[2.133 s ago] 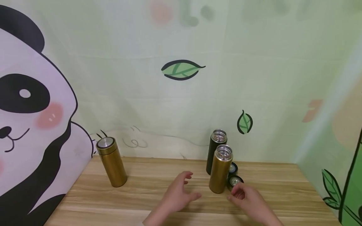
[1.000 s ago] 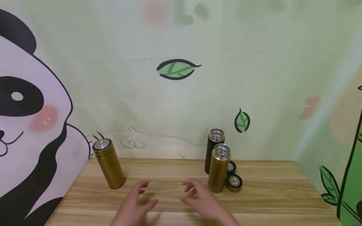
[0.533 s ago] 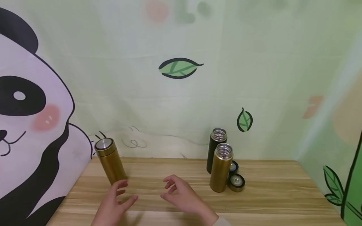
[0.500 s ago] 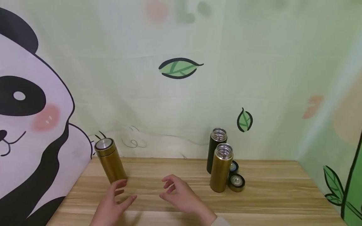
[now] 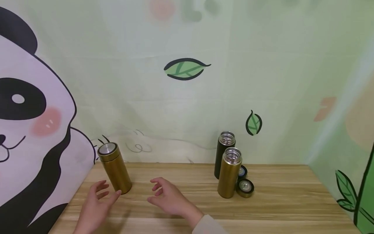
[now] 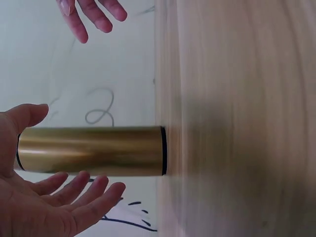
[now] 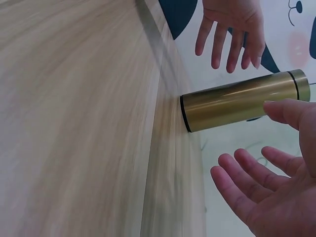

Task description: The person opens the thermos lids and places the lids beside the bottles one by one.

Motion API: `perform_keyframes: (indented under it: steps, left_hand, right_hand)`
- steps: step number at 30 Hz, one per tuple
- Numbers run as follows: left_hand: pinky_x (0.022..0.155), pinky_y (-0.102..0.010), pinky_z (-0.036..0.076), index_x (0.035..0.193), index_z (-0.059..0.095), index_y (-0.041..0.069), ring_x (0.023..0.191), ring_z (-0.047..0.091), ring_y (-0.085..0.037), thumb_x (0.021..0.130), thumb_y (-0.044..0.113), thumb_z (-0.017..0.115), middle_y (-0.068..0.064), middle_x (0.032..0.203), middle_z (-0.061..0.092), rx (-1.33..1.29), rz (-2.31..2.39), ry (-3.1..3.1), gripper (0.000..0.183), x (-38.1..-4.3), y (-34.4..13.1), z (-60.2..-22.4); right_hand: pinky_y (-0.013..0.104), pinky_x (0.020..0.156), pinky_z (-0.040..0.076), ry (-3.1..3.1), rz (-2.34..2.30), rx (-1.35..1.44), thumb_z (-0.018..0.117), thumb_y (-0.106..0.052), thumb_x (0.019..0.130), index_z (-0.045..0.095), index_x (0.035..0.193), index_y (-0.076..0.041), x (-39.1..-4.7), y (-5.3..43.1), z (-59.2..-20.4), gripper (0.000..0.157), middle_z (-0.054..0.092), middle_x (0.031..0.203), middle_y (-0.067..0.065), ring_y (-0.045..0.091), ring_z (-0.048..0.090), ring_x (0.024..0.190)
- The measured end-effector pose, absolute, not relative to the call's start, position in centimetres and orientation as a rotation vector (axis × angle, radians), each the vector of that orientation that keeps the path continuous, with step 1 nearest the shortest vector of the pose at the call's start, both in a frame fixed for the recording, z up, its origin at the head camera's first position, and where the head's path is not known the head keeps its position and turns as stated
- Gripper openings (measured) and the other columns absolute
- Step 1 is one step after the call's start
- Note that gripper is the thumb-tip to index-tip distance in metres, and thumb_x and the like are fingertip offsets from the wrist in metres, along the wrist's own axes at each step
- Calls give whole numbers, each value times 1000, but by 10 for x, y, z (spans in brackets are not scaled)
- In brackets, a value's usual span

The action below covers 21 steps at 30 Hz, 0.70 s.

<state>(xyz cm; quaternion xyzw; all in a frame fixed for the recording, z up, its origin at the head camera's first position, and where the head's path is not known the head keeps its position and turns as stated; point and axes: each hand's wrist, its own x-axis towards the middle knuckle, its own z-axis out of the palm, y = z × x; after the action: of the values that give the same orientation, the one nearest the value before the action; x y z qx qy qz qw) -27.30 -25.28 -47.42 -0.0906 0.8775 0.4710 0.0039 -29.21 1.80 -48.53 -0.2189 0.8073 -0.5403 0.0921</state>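
A gold thermos (image 5: 117, 172) with its lid on stands upright at the left of the wooden table. My left hand (image 5: 96, 203) is just in front and to the left of it, fingers spread and holding nothing. My right hand (image 5: 168, 198) hovers to the right of the same thermos, thumb and fingers apart around bare air. In the left wrist view, the thermos (image 6: 94, 150) lies between the left thumb and fingers in the line of sight. The right wrist view shows the thermos (image 7: 242, 101) between both open hands.
On the right stand a lidless gold thermos (image 5: 229, 177) and, behind it, a lidless black thermos (image 5: 221, 159). Two lids lie beside them: a gold-rimmed lid (image 5: 245, 188) and a partly hidden black lid (image 5: 242, 172). A printed cloth (image 5: 187, 113) backs the table (image 5: 193, 182).
Both hands have moved left, from beside the lidless thermoses on the right to the lidded gold thermos. The thermoses and lids have stayed in place.
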Motion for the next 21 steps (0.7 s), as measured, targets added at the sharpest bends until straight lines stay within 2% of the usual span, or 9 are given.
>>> perform_keyframes:
  steps: [6,14,21]
  left_hand:
    - [109,-62,45,161,12,-2,143,40,-49,95,49,72,-30,160,30,-333,1519,2796,103,-276,-261,-472]
    - [111,-64,41,161,7,-5,145,35,-52,95,47,72,-34,161,24,-300,1531,2821,106,-286,-261,-470]
    - [115,-67,34,163,0,-3,150,27,-54,96,47,71,-33,168,14,-234,1526,2836,110,-299,-258,-464]
  right_hand:
    - [26,88,54,2389,-1604,-627,76,-28,94,52,146,-16,-300,1,-484,58,63,126,1,18,63,112]
    - [28,97,52,2412,-1538,-673,75,-24,94,48,152,-16,-305,-21,-480,65,63,135,2,17,62,119]
    - [26,103,49,2437,-1459,-727,73,-15,92,38,160,-21,-311,-43,-466,76,58,148,-4,12,59,129]
